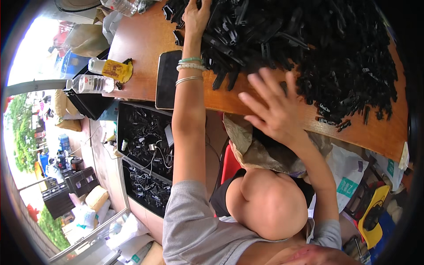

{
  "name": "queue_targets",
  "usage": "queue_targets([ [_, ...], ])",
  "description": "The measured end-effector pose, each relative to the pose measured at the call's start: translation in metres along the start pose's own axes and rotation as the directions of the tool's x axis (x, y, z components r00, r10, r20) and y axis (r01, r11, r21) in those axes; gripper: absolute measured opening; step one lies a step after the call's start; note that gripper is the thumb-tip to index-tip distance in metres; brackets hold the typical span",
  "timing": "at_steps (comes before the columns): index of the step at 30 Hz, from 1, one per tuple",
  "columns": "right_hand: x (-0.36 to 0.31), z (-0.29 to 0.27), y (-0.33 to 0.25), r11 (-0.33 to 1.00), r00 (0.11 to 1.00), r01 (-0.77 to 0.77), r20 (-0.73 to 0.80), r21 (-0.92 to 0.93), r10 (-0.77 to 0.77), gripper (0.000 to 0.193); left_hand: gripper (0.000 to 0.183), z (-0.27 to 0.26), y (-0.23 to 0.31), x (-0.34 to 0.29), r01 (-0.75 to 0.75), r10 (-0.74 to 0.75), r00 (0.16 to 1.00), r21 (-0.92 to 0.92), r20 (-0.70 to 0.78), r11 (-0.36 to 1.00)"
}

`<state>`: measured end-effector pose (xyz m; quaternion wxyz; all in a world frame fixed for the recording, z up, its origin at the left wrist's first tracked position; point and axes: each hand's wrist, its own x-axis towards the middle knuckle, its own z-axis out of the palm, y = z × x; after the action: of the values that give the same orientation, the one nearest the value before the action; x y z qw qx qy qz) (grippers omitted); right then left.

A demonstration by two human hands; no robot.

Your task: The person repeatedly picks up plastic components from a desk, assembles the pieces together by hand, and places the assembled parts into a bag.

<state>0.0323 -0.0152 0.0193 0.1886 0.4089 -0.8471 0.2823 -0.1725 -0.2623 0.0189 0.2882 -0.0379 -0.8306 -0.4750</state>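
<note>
A large heap of small black plastic parts spreads over a brown wooden table. My left hand reaches to the heap's far left edge, with bracelets on the wrist. Its visible fingers are stretched and apart, though their tips run past the top of the picture. My right hand, somewhat blurred, hovers over the table's near edge, fingers spread and nothing in them. Between the two hands lies the near fringe of the heap. A dark-screened phone lies flat beside my left forearm.
A clear bottle and a yellow-filled bottle stand at the table's left end. Black trays of parts and white cables sit below. A brown sack lies by my lap; a yellow-edged object is lower right.
</note>
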Motion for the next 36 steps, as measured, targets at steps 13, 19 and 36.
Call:
queue_targets([
  [13, -0.01, 0.021, 0.009, 0.983, 0.987, 0.159, 0.039, -0.091, -0.156, 0.029, 0.053, 0.029, 0.078, -0.077, 0.02, 0.018, 0.993, 0.313, -0.118, 0.95],
  [19, -0.021, 0.019, 0.007, 0.979, 0.986, 0.164, 0.049, -0.121, -0.159, 0.042, 0.056, 0.017, 0.079, -0.099, -0.166, 0.186, 0.97, 0.135, -0.156, 0.977],
  [36, -0.021, 0.024, 0.003, 0.971, 0.993, 0.111, -0.011, -0.212, -0.116, 0.031, 0.035, -0.003, 0.076, -0.109, -0.116, 0.146, 0.974, 0.174, -0.175, 0.978],
])
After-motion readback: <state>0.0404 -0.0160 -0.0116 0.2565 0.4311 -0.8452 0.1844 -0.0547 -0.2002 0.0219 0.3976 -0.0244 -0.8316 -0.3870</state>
